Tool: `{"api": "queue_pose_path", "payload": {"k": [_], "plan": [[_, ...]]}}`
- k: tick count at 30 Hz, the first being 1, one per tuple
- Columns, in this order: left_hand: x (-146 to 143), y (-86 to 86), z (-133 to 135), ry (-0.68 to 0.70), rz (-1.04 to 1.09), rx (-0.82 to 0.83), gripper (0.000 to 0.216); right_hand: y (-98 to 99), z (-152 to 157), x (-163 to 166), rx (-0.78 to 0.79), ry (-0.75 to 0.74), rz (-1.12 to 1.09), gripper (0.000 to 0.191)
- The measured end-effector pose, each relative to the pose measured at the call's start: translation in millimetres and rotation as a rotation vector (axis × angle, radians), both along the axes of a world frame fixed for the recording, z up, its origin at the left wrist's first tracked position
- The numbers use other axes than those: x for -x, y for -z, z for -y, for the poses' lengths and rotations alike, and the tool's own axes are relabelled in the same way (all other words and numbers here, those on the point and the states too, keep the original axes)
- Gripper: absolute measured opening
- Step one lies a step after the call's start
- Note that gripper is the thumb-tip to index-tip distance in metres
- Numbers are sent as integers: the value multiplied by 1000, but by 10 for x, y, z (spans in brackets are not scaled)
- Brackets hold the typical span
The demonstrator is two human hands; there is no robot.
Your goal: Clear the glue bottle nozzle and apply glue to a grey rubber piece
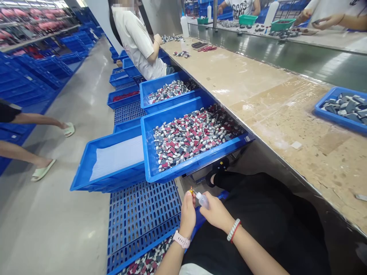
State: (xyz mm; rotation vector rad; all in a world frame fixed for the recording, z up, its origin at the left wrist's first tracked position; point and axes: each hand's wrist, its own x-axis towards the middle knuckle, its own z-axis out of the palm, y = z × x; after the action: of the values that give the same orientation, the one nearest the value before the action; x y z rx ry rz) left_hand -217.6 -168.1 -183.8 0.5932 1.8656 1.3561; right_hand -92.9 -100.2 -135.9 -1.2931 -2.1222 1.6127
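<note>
Beside bench (258, 88), bottle (203, 201) (small) sits in right hand (217, 211)

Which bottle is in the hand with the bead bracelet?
The small translucent bottle with the white top, held in the person's right hand. The other bottles stand on work surfaces.

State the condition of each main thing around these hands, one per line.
Left hand: closed on the red-and-yellow piece
Right hand: closed around the squeeze bottle
Squeeze bottle: tilted, nozzle toward the piece; fill level unclear
Large blue bin: open, loaded with red, gray and white pieces
Small blue tray: open, holding gray and white pieces
Tall white bottle: upright
</note>
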Motion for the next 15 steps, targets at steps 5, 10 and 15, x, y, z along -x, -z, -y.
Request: {"api": "queue_pose_path", "payload": {"k": [5,10,15], "plan": [[-5,-17,2,-1,-4,-4,38,5,7,-3,11,4,-7,18],[-16,-21,7,-7,-3,-5,37,23,16,-9,11,5,-13,20],[-13,-20,16,-6,-5,-7,37,40,21,-9,19,9,-21,20]]}}
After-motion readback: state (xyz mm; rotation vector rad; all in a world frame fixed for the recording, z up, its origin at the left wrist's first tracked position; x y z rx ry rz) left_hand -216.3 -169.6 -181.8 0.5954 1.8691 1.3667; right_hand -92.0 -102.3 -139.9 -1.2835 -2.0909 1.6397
